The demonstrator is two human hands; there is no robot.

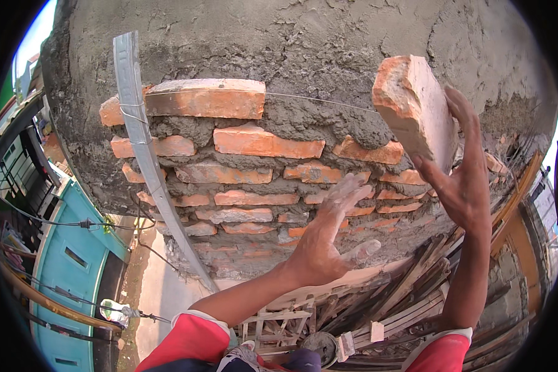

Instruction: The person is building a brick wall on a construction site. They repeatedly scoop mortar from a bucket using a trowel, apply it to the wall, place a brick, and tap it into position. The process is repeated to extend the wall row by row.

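Note:
My right hand (465, 183) grips a brick (425, 115), raised and tilted at the right of the wall. Its broken orange end points left. In front of the lower courses is my left hand (322, 245), empty, fingers stretched out and thumb apart. The brick wall (242, 198) has several courses of orange bricks in rough grey mortar. On the top course a brick (208, 99) lies at the left, with wet mortar (316, 124) spread to its right. A thin string (322, 100) runs across at that height, passing behind the held brick.
A metal channel (139, 133) stands at the wall's left end, wire around it. Behind rises a rough cement wall (217, 37). Below lie wooden planks (409, 279) and a round container (321, 347). Cables and a turquoise gate (74, 248) are at the left.

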